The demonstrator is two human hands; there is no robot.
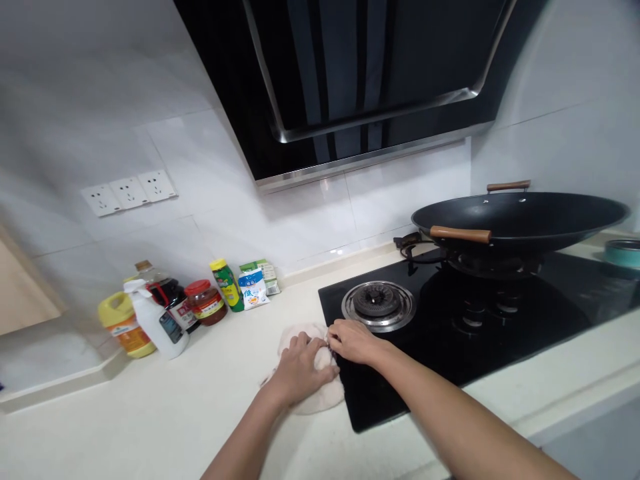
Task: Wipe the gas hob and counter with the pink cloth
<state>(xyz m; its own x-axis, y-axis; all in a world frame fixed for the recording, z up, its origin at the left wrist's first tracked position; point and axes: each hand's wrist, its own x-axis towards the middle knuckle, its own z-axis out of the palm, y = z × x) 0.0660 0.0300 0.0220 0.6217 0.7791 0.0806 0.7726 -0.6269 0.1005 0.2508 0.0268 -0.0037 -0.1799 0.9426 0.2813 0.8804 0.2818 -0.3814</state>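
Note:
A pale, whitish cloth (320, 400) lies bunched on the counter against the left edge of the black glass stove. My left hand (301, 368) presses on it with curved fingers and the thumb to the right, gripping a fold. Beside it, my right hand (354, 340) is closed at the cloth's right edge, over the stove's rim. Its fingertips are pinched together, and what lies between them is hidden. Just beyond the right hand is the round left burner (377, 303) with its metal ring.
A large black wok (520, 217) with wooden handles sits on the right burner. Bottles, a red-lidded jar (205, 302) and seasoning packets (253, 288) stand along the back wall at left. A black range hood (370, 80) hangs overhead. A teal pot (623, 253) is at far right.

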